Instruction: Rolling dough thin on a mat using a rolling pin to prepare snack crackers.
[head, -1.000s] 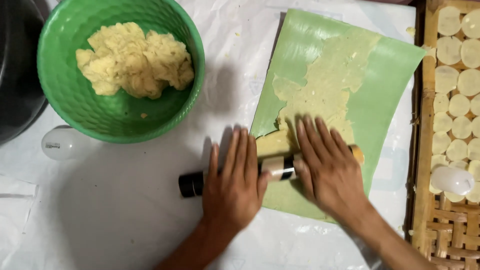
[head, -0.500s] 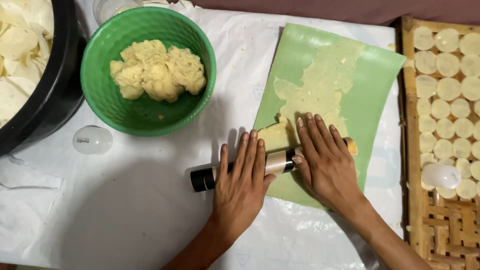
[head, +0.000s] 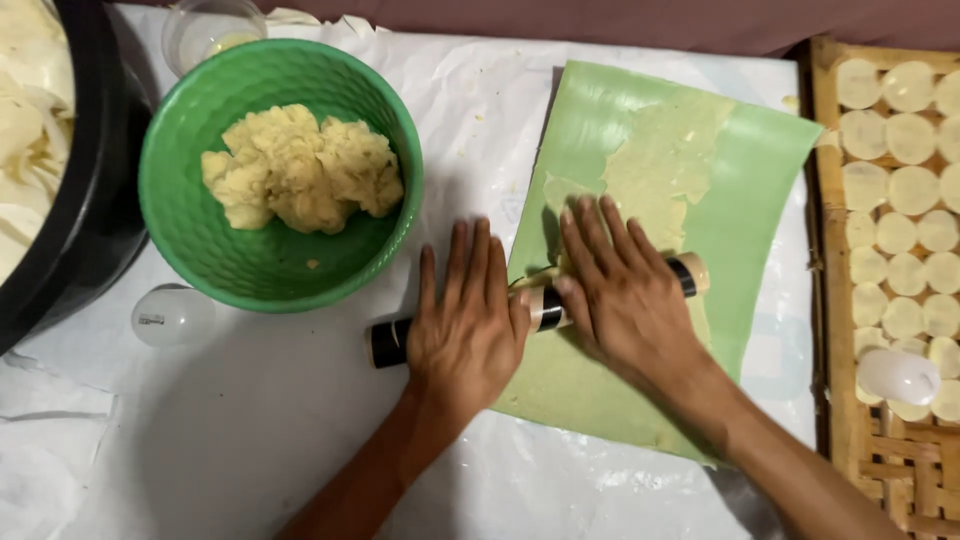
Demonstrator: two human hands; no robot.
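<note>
Both my hands lie flat on a rolling pin (head: 545, 305), tan with black bands and a black left end. My left hand (head: 468, 320) presses its left part, fingers straight and together. My right hand (head: 625, 290) covers its right part over a green sheet (head: 755, 180). On that sheet a thin layer of pale yellow dough (head: 665, 165) is spread out ahead of the pin. A green plastic basket (head: 200, 250) to the left holds a lump of the same dough (head: 300, 170).
A bamboo tray (head: 830, 260) at the right carries several round dough discs and a small clear cup. A black tub (head: 95, 200) with pale slices stands at far left. A clear bulb-like object (head: 172, 316) and a plastic cup (head: 210, 28) lie nearby. White paper covers the table.
The view has shifted, so everything sits more to the right and lower. My hands and the pin have rolled slightly forward over the dough on the green sheet.
</note>
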